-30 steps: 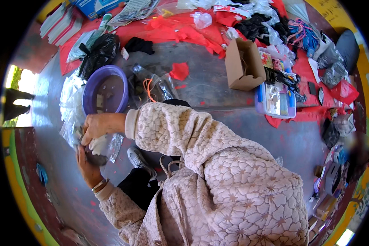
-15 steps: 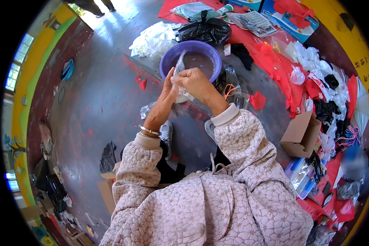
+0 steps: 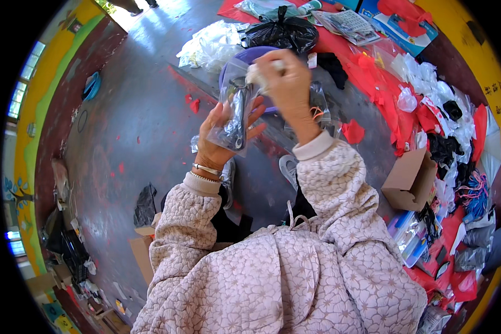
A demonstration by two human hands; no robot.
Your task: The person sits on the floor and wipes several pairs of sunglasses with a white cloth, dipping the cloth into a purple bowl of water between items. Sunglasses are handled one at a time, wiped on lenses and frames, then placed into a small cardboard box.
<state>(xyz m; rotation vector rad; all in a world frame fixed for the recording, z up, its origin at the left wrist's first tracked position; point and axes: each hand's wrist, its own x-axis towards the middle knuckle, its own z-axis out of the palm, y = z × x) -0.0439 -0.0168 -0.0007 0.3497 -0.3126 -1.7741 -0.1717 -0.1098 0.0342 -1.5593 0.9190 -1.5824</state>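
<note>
Upright on my left hand (image 3: 212, 145) rests a clear plastic bag (image 3: 236, 119) with a dark, shiny item inside; the fingers curve behind it and keep hold of it. What exactly the item is, I cannot make out. My right hand (image 3: 289, 83), a little blurred, is closed on a crumpled white cloth (image 3: 256, 77) at the bag's upper right edge. Behind both hands stands a purple basin (image 3: 251, 54), mostly hidden by them and the bag.
Beyond the basin lie white plastic bags (image 3: 211, 44) and a knotted black bag (image 3: 281, 33). To its right is another clear packet (image 3: 319, 103). Red sheeting (image 3: 376, 89) with heaped bags, an open cardboard box (image 3: 409, 181) and a plastic case (image 3: 409, 239) fill the right side.
My hands have parted from their joined position over the basin. The clear bag now shows upright in my left hand; my right hand, with the white cloth, has risen to its upper edge.
</note>
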